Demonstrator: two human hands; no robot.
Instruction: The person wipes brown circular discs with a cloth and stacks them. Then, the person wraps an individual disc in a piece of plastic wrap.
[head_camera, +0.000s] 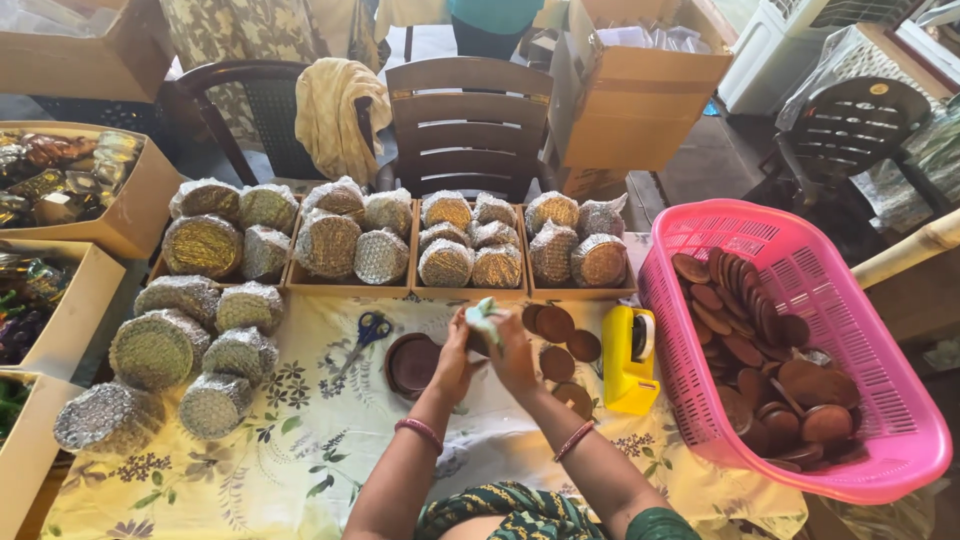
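My left hand (455, 355) and my right hand (515, 355) meet over the table's middle, both closed on a small pale green and white object (484, 318) held between the fingertips. Just left of the hands lies a round brown lid or dish (412, 363). To the right lie several brown clay discs (556, 325) on the flowered cloth (300, 450). Blue-handled scissors (370, 330) lie left of the dish. A yellow tape dispenser (628, 360) stands right of the discs.
A pink plastic basket (880, 400) at the right holds several brown clay discs. Wooden trays (410, 290) at the back hold foil-wrapped round bundles, with more bundles (160, 350) at the left. Cardboard boxes (130, 215) line the left edge. Chairs (468, 125) stand behind the table.
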